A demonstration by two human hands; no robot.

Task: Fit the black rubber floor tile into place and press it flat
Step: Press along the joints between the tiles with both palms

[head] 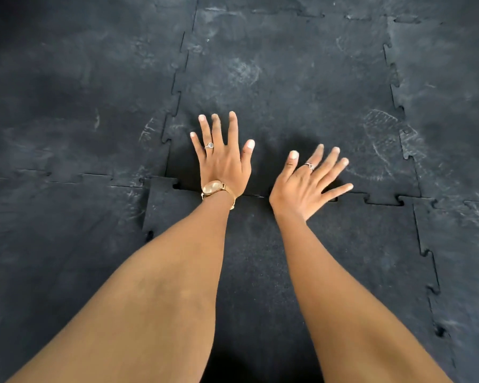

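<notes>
The black rubber floor tile (260, 258) lies under my forearms, with puzzle-shaped edges. Its far left corner (161, 189) sits raised over the neighbouring tiles; its far right edge is locked into the tile ahead. My left hand (223, 158) is flat, fingers spread, on the tile ahead (288, 87), with its wrist over the seam. My right hand (307, 181) is spread, its heel on the seam and its fingers lifted slightly and angled right. Neither hand holds anything.
Interlocking black rubber tiles (67, 106) cover the whole floor, marked with pale dusty shoe prints (382, 142). Jigsaw seams run left (174, 87) and right (396, 87) of the tile ahead. A gold watch (213, 187) is on my left wrist.
</notes>
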